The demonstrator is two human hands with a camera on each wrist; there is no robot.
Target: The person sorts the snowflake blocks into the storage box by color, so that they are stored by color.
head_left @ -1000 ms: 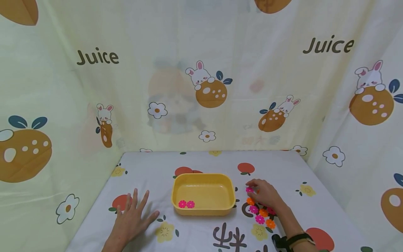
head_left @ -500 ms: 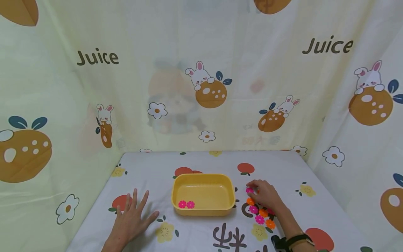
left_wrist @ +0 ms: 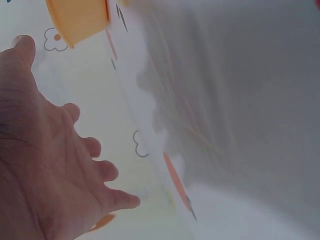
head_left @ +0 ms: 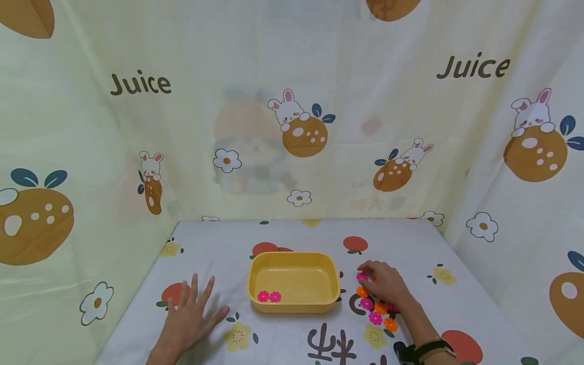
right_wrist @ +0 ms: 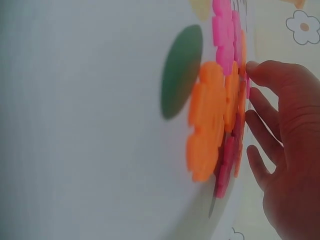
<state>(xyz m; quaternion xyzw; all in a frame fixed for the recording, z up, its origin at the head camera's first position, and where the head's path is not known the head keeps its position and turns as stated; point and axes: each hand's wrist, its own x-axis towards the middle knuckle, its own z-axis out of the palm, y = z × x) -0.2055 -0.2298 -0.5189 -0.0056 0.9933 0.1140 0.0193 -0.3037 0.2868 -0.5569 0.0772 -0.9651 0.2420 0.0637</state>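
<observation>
On the table's right side, my right hand (head_left: 387,283) pinches a pink flower-shaped piece (head_left: 362,277) between thumb and fingertips, low at the cloth. In the right wrist view, orange flower-shaped pieces (right_wrist: 207,122) and pink ones lie flat beside that hand; its fingers partly hide some. A yellow rectangular tub (head_left: 294,307) stands at the middle, with two pink flower-shaped pieces (head_left: 269,296) inside at its front left. My left hand (head_left: 189,317) is left of the tub, fingers spread and holding nothing. The left wrist view shows the tub (left_wrist: 82,22) apart from its thumb.
A white printed cloth (head_left: 283,337) covers the table. Pale curtains (head_left: 255,66) with rabbit and fruit prints enclose the back and both sides. A dark strap (head_left: 431,347) circles the right wrist.
Both hands, the tub and the flower-shaped pieces stay in place. Only the head view has shifted very slightly.
</observation>
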